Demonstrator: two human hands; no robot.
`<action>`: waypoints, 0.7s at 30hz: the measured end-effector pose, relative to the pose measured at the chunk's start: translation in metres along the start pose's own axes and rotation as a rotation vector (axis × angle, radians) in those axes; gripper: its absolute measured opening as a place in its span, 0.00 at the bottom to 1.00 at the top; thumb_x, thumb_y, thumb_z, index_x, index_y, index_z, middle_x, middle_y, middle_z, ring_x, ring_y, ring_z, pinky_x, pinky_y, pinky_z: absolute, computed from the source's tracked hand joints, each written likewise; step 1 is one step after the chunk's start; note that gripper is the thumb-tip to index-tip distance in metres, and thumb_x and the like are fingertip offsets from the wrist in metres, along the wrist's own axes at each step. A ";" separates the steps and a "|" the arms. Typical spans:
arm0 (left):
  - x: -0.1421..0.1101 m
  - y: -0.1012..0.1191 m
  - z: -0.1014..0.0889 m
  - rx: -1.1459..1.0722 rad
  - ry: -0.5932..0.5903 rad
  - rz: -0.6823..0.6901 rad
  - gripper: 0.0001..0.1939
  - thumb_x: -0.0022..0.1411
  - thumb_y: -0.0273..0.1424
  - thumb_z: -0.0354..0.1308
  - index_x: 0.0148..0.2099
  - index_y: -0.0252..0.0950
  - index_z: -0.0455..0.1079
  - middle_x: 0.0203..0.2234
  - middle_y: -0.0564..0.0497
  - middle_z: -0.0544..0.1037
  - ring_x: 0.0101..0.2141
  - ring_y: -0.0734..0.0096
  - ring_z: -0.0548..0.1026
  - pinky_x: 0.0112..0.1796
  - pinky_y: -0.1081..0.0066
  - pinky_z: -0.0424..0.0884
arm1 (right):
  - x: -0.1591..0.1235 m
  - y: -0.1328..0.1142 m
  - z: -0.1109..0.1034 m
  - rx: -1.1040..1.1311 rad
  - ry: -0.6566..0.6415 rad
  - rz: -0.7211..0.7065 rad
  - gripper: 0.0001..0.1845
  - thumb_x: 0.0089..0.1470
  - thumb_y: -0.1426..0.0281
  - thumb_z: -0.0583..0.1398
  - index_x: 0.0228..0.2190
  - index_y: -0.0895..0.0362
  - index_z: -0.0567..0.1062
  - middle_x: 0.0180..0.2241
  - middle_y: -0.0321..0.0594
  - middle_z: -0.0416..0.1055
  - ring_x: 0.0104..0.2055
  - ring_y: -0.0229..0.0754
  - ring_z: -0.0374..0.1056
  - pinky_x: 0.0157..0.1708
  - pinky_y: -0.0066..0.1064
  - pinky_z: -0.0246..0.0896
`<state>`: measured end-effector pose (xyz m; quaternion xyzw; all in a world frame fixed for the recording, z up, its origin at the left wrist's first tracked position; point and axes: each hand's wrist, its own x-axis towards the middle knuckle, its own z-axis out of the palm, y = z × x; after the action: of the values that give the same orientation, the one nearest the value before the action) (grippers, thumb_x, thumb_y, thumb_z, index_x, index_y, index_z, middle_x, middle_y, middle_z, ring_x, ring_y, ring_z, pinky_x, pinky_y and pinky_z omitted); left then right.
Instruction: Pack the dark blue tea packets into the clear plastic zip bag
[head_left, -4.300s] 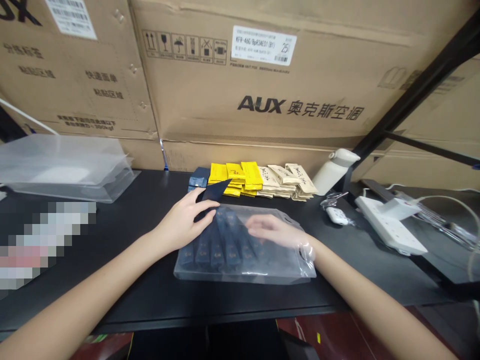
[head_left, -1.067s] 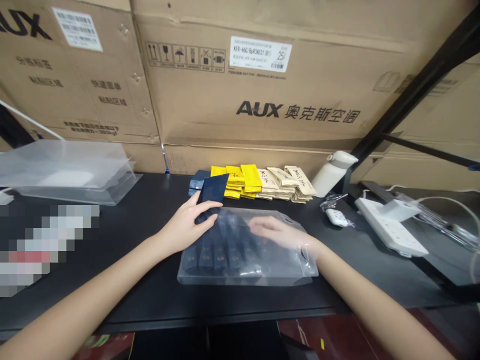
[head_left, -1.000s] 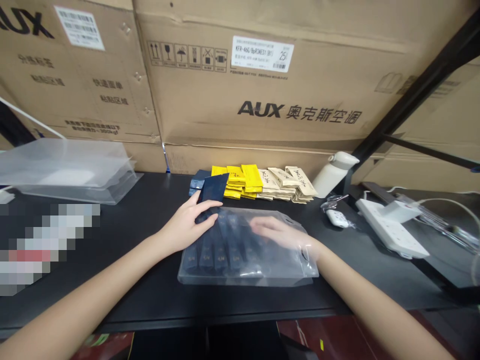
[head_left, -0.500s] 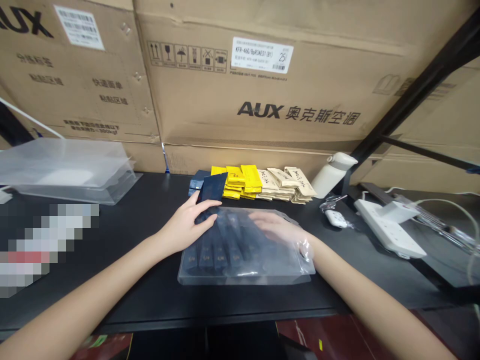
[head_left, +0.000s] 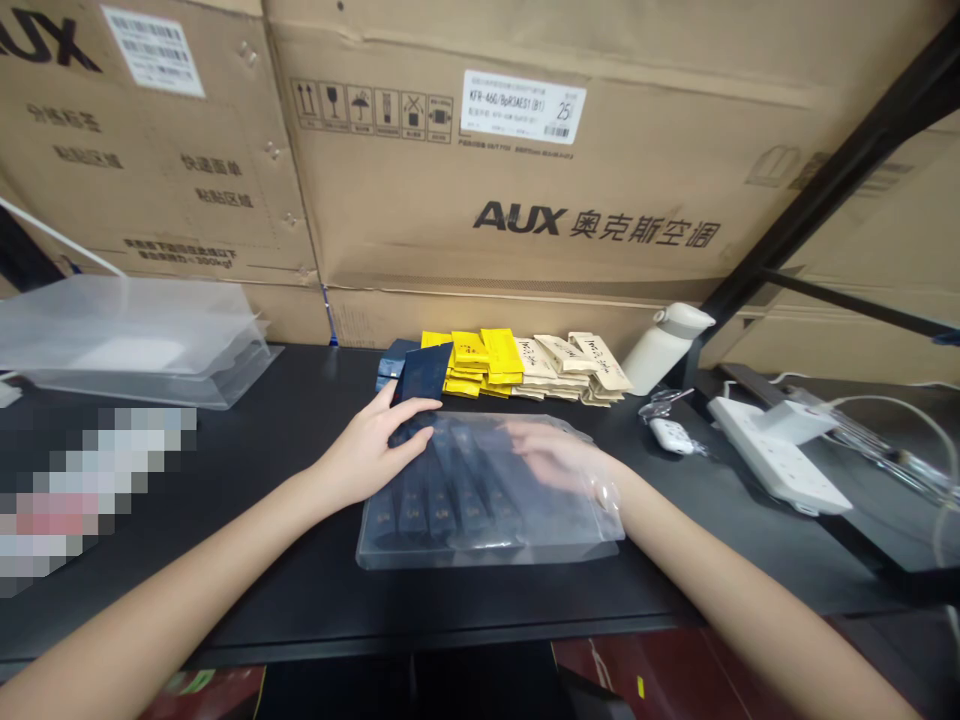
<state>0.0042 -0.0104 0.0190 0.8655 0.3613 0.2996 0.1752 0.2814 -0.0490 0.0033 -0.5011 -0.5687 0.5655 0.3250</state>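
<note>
Left hand (head_left: 367, 455) pinching dark blue flat sachet (head_left: 421, 375) at mouth of clear plastic zip pouch (head_left: 487, 535) on black tabletop (head_left: 300, 590); right hand (head_left: 555, 455) flat inside, fingers spread. Mid-filling, seemingly; next calls for sliding sachet beside row.

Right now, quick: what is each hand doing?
Left hand: closed on a dark sachet at the edge of the clear bag.
Right hand: inside the clear bag, fingers spread, holding nothing visible.
</note>
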 end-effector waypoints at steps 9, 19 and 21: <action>0.000 0.000 0.000 0.015 0.000 0.006 0.18 0.66 0.39 0.51 0.55 0.42 0.70 0.60 0.44 0.67 0.62 0.49 0.61 0.57 0.49 0.64 | -0.006 -0.001 -0.001 -0.092 0.061 0.184 0.20 0.50 0.63 0.65 0.46 0.51 0.74 0.49 0.40 0.71 0.51 0.49 0.66 0.42 0.34 0.65; -0.001 0.000 0.000 0.019 -0.030 0.006 0.19 0.67 0.39 0.50 0.57 0.42 0.70 0.61 0.43 0.65 0.64 0.48 0.58 0.57 0.49 0.63 | -0.013 -0.014 0.001 -0.309 -0.231 -0.207 0.32 0.46 0.66 0.69 0.53 0.52 0.69 0.57 0.42 0.66 0.61 0.48 0.60 0.62 0.38 0.51; -0.001 0.000 0.000 0.022 -0.031 0.007 0.19 0.66 0.38 0.51 0.57 0.43 0.70 0.62 0.44 0.63 0.64 0.48 0.58 0.57 0.49 0.64 | -0.014 -0.015 0.001 -0.317 -0.210 -0.211 0.31 0.46 0.68 0.69 0.52 0.50 0.70 0.57 0.40 0.66 0.60 0.47 0.60 0.61 0.37 0.54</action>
<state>0.0040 -0.0112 0.0186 0.8731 0.3589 0.2828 0.1702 0.2815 -0.0606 0.0207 -0.4221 -0.7306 0.4808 0.2384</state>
